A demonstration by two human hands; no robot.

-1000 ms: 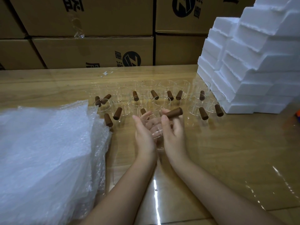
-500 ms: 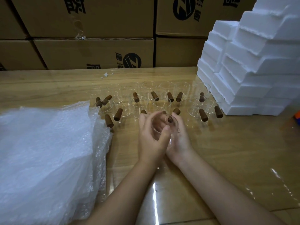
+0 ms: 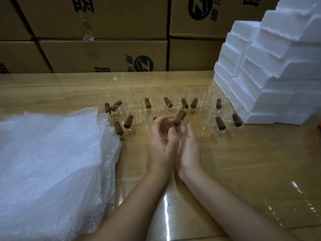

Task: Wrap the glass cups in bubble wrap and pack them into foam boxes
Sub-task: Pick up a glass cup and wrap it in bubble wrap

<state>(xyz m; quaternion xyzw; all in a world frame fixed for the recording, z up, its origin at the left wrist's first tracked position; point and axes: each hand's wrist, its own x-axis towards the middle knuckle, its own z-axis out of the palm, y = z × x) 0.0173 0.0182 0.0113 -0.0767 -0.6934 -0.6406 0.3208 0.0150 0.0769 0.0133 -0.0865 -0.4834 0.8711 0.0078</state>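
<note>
A packing room or warehouse. Printed cardboard cartons point(image 3: 104, 54) are stacked along the back — white foam boxes point(image 3: 271, 75) and bubble wrap point(image 3: 48, 162) crowd the wooden table point(image 3: 243, 162).

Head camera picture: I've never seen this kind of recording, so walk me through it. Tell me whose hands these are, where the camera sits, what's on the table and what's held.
There is no machine here: a person works with bare hands, and one camera worn on the head looks forward and down. The left hand and right hand together hold one glass cup with a brown wooden handle, above the wooden table. Behind it more glass cups with the same handles stand in rows. On the left lies a pile of bubble wrap; on the right white foam boxes are stacked. Cardboard cartons line the back. The held cup is bare, not yet wrapped.
</note>
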